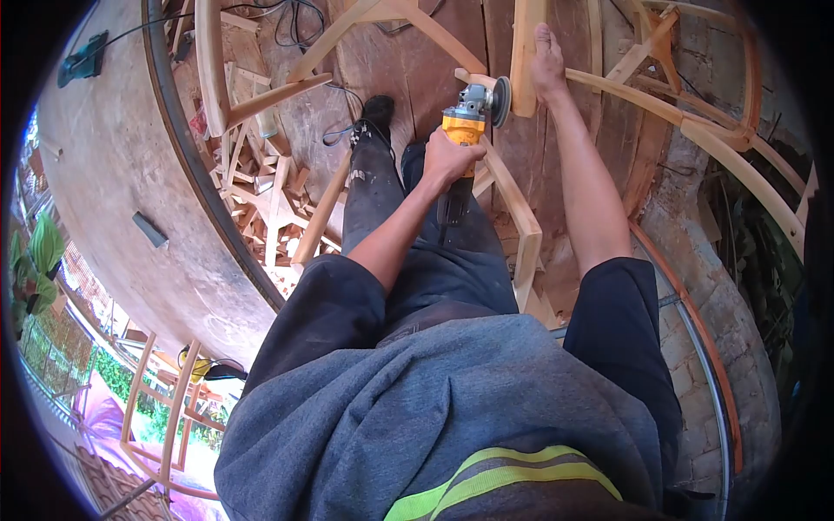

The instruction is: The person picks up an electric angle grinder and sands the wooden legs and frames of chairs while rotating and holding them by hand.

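My left hand (450,159) is wrapped round the yellow and black body of an angle grinder (465,127). The grinder's round disc (500,102) is at the left edge of a pale wooden piece (525,65); whether it touches the wood I cannot tell. On that piece's right side rests my right hand (547,66), its fingers stretched along the wood and partly hidden. Below the grinder, an angled wooden frame part (514,201) runs down beside my legs.
Wooden chair frames stand at the upper left and right (712,139). Offcuts (274,204) lie heaped left of my legs. A large curved board (130,174) holds a dark block (150,229) and a teal tool (84,59). A cable (334,137) loops near my foot.
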Motion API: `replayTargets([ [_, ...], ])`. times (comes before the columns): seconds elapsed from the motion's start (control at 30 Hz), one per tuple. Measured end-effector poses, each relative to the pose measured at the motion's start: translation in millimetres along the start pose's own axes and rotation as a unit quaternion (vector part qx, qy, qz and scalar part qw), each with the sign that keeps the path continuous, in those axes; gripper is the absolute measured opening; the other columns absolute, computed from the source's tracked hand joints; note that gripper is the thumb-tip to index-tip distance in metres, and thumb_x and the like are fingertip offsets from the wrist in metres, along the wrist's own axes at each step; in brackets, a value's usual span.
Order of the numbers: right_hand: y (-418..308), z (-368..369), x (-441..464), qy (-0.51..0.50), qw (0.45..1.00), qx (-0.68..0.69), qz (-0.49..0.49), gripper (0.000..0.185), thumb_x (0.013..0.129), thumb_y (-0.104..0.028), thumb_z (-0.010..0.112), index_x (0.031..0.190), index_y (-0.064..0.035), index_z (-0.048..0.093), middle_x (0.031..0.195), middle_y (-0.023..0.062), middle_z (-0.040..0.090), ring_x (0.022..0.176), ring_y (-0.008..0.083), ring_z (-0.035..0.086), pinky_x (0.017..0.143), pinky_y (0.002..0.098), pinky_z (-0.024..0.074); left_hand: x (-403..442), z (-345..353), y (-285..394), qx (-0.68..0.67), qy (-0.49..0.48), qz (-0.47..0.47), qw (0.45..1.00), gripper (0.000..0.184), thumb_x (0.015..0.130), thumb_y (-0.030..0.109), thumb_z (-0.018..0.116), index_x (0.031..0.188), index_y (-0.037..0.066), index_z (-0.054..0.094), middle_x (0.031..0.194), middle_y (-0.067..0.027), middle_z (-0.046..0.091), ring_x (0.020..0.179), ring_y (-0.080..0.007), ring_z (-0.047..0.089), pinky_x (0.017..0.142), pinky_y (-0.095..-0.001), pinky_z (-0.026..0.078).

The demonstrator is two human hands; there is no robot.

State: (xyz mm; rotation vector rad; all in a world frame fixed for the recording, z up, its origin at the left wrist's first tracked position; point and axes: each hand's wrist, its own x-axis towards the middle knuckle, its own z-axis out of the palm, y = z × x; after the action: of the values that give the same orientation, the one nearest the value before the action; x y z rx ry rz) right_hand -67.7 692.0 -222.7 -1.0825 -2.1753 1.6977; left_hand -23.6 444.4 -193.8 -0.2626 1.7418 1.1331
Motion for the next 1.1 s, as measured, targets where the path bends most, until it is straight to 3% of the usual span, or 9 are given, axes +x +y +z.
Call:
replayTargets([
  [0.23, -29, 0, -12, 0.002, 0.999, 0.014, 0.042, 0.072, 0.106, -0.055, 0.036, 0.144, 0.006, 0.045, 0.144, 0.019, 0.051, 0.136, 0.0275, 0.045, 0.115, 0.0337, 0.0317, 2, 9, -8, 0.027, 0.029, -0.02, 0.999, 0.051, 0.06, 0.024, 0.081, 0.101, -0.002, 0.064, 0.09, -0.0149, 0.073, 0.079, -0.0237, 0.072, 0.073, -0.036, 0.058],
  [0.27, -24, 0, -10, 0.002, 0.999, 0.014, 0.04, 0.072, 0.106, -0.055, 0.036, 0.144, 0.006, 0.045, 0.144, 0.019, 0.051, 0.136, 0.0275, 0.045, 0.115, 0.0337, 0.0317, 2, 10, -8, 0.021, 0.039, -0.016, 0.999, 0.042, 0.062, 0.02, 0.079, 0.095, 0.0, 0.064, 0.085, -0.0101, 0.07, 0.073, -0.0199, 0.068, 0.069, -0.0344, 0.055],
  [0.33, -13, 2, -8, 0.025, 1.0, -0.011, 0.005, 0.07, 0.104, -0.06, 0.036, 0.134, 0.0003, 0.054, 0.126, 0.0166, 0.061, 0.119, 0.0285, 0.055, 0.105, 0.0373, 0.0397, 0, 12, -9, 0.014, 0.048, -0.013, 0.999, 0.034, 0.063, 0.015, 0.077, 0.09, 0.001, 0.064, 0.08, -0.0052, 0.067, 0.068, -0.0162, 0.064, 0.065, -0.0329, 0.053],
  [0.4, -11, 2, -8, 0.026, 0.999, -0.018, 0.002, 0.07, 0.104, -0.06, 0.036, 0.133, 0.0, 0.054, 0.125, 0.0171, 0.062, 0.119, 0.0292, 0.056, 0.104, 0.0377, 0.0403, -8, 10, -2, 0.001, 0.04, 0.015, 0.999, 0.034, 0.063, 0.016, 0.077, 0.09, 0.001, 0.064, 0.08, -0.0049, 0.066, 0.068, -0.0161, 0.064, 0.065, -0.033, 0.053],
  [0.53, -11, 2, -7, 0.03, 0.999, -0.026, 0.002, 0.07, 0.103, -0.061, 0.036, 0.133, 0.0004, 0.055, 0.125, 0.0184, 0.062, 0.119, 0.0303, 0.057, 0.104, 0.0384, 0.041, -5, 12, 7, -0.015, 0.038, 0.016, 0.999, 0.034, 0.063, 0.016, 0.078, 0.091, 0.001, 0.064, 0.08, -0.005, 0.067, 0.068, -0.0162, 0.064, 0.065, -0.0331, 0.053],
  [0.6, -8, 3, -6, 0.036, 0.999, -0.028, 0.003, 0.071, 0.103, -0.061, 0.036, 0.133, 0.0004, 0.055, 0.125, 0.0184, 0.062, 0.119, 0.0305, 0.057, 0.104, 0.0384, 0.041, 8, 16, 5, 0.0, 0.046, -0.019, 0.999, 0.042, 0.064, 0.023, 0.08, 0.096, -0.001, 0.067, 0.088, -0.0123, 0.073, 0.077, -0.0218, 0.072, 0.071, -0.0359, 0.057],
  [0.83, -9, 2, -6, 0.039, 0.999, -0.034, 0.015, 0.072, 0.102, -0.064, 0.036, 0.133, -0.0015, 0.056, 0.125, 0.0188, 0.063, 0.119, 0.0315, 0.057, 0.103, 0.039, 0.0419, 2, 23, -14, 0.003, 0.052, -0.05, 0.997, 0.043, 0.065, 0.022, 0.08, 0.098, 0.0, 0.067, 0.091, -0.0126, 0.074, 0.08, -0.0217, 0.072, 0.073, -0.0357, 0.056],
  [0.93, -23, 2, -11, 0.022, 0.999, -0.022, 0.039, 0.071, 0.105, -0.056, 0.037, 0.139, 0.0058, 0.05, 0.136, 0.0184, 0.058, 0.129, 0.0264, 0.052, 0.11, 0.0338, 0.0368, -15, 22, -13, -0.016, 0.06, -0.037, 0.997, 0.043, 0.065, 0.021, 0.08, 0.1, -0.001, 0.067, 0.091, -0.0126, 0.074, 0.08, -0.0217, 0.072, 0.074, -0.0354, 0.056],
  [1.1, -21, 1, -10, 0.019, 0.999, -0.027, 0.025, 0.07, 0.105, -0.055, 0.037, 0.138, 0.0056, 0.052, 0.136, 0.0185, 0.059, 0.128, 0.0266, 0.052, 0.11, 0.0341, 0.0372, -29, 13, 4, -0.009, 0.043, 0.004, 0.999, 0.045, 0.065, 0.021, 0.08, 0.101, -0.001, 0.066, 0.09, -0.0125, 0.074, 0.08, -0.0218, 0.072, 0.074, -0.0354, 0.056],
])
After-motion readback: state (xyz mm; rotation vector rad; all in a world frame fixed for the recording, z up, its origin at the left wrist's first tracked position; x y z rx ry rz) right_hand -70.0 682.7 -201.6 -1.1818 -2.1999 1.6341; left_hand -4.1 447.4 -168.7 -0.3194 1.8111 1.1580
